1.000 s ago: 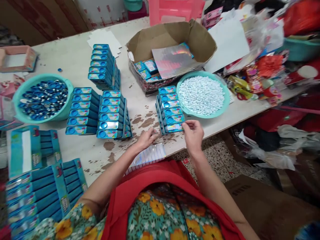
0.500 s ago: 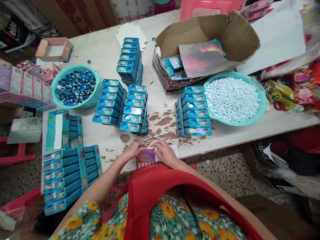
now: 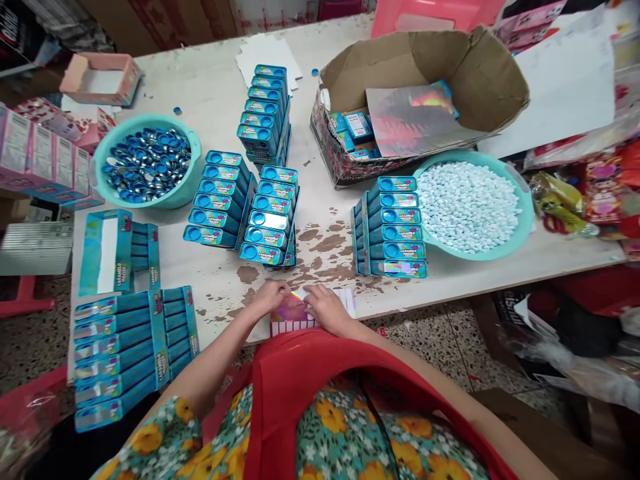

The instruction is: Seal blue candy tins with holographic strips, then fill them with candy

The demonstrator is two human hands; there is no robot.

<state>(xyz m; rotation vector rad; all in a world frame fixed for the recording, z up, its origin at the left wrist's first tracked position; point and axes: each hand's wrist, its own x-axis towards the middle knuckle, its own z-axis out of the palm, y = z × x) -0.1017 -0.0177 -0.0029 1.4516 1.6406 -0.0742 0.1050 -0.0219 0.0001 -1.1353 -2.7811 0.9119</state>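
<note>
A shiny holographic sticker sheet (image 3: 290, 312) with white strips lies at the table's near edge, in front of my red apron. My left hand (image 3: 271, 297) bends over its left part, thumb and fingertips pinched at the upper edge. Just right of it, my right hand (image 3: 327, 308) rests on the sheet with curled fingers gripping near its middle. A glint of foil shows between the fingertips. Beyond the hands stand upright stacks of blue candy boxes (image 3: 265, 235), labelled "Caramelo macizo". Another stack of blue boxes (image 3: 400, 233) stands to the right, its nearest box bearing a shiny strip.
A turquoise basin (image 3: 197, 150) of blue-and-silver caps stands left; another basin (image 3: 525, 220) holds pale candies. Behind is an open cardboard box (image 3: 390, 57). Blue boxes with shiny strips (image 3: 103, 363) lie at the left edge, below a blue tray (image 3: 93, 257). Scissors (image 3: 555, 223) lie far right.
The view has shifted slightly. My hands stay over the sticker sheet, the fingertips a little further apart, with more of the sheet's white strips showing along its near side.
</note>
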